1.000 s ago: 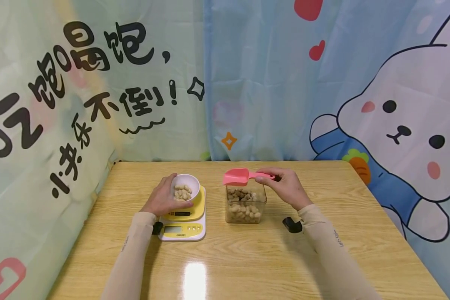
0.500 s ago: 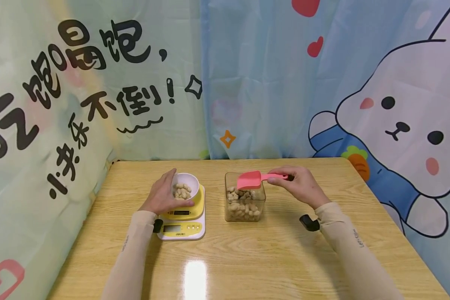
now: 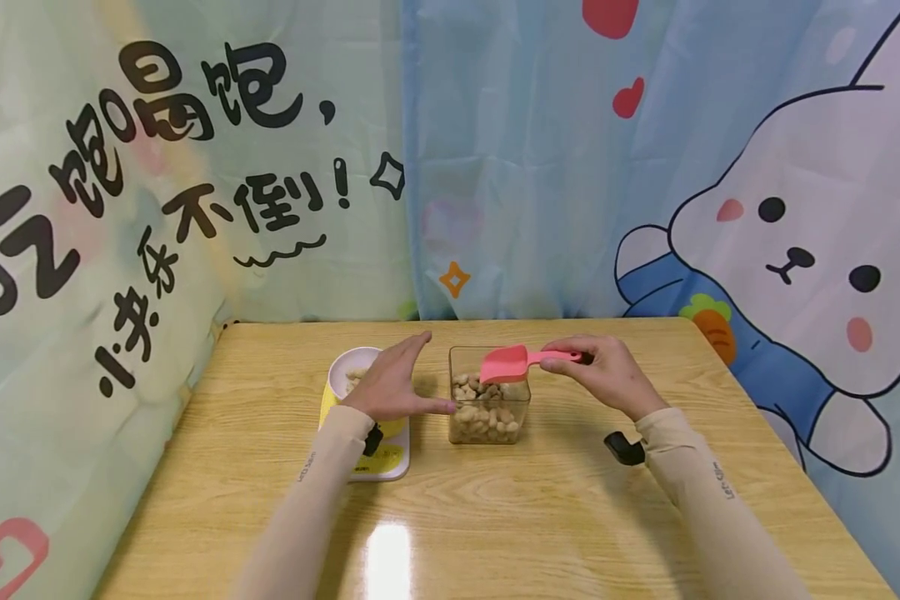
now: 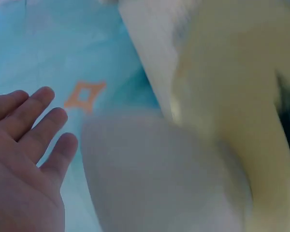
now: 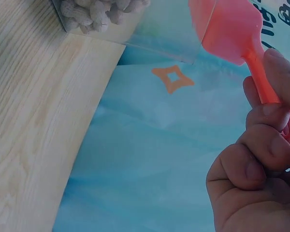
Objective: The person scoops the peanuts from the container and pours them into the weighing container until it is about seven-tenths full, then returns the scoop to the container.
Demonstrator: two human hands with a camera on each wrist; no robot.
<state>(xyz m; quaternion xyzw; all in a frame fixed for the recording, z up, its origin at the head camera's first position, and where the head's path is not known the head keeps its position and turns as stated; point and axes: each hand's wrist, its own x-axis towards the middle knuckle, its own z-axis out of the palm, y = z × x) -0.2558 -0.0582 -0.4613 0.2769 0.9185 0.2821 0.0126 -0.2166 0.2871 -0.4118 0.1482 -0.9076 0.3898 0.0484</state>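
Note:
My right hand [image 3: 607, 375] pinches the handle of a pink scoop [image 3: 506, 365], its blade over the open top of a clear square container [image 3: 487, 437]. Unshelled peanuts [image 3: 487, 417] fill the container's lower part; the right wrist view shows the fingers curled round the scoop handle [image 5: 261, 79]. With fingers spread and nothing held, my left hand [image 3: 390, 385] reaches toward the container, thumb tip right at its left wall. Behind that hand, a small white bowl [image 3: 341, 372] of peanuts sits on a yellow-and-white kitchen scale [image 3: 390, 471], both partly hidden. The bowl [image 4: 159, 179] is blurred in the left wrist view.
A wooden table [image 3: 540, 525] carries everything. Its back edge meets a printed curtain [image 3: 495, 192] with a rabbit and lettering, and another stretch of cloth [image 3: 120, 250] hangs along the left side.
My left hand has let go of the bowl and moved right to the container. The scoop in my right hand has shifted right, from the container's rear left to over its opening.

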